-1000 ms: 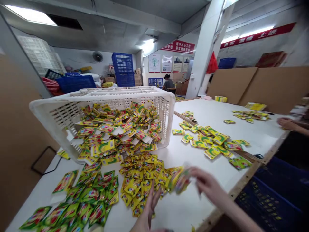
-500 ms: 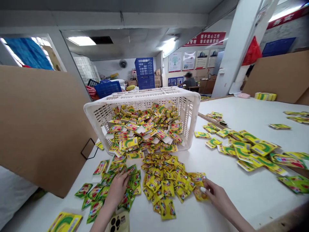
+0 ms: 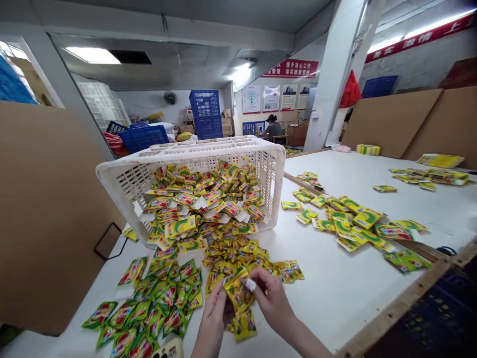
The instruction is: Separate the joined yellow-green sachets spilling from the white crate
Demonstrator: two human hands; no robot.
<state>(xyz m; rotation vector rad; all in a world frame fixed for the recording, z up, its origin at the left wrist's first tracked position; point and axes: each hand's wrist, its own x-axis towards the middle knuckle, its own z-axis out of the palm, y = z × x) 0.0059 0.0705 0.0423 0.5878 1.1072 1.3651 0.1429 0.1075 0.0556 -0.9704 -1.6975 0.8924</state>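
My left hand (image 3: 215, 312) and my right hand (image 3: 274, 301) meet over the front of the yellow packet pile (image 3: 238, 248). Between them is a small yellow packet (image 3: 238, 293) with a pineapple picture, its left edge in my left fingers and its right side pinched by my right hand. Something white wraps my right thumb. Left of my hands lies a pile of green packets (image 3: 164, 293) with a red fruit print. Behind both piles a white plastic crate (image 3: 278, 189) lies on its side, full of flat yellow cartons (image 3: 181, 226).
A phone (image 3: 173, 348) shows partly at the bottom edge. More yellow cartons (image 3: 343, 223) are spread on the white table (image 3: 316, 298) to the right. Cardboard (image 3: 44, 214) stands at the left beside a black wire frame (image 3: 108, 241). A person (image 3: 275, 128) sits far back.
My left hand has left the green packets and my right hand has come in from the right; both now hold a yellow packet at the centre. The view has turned to the right.
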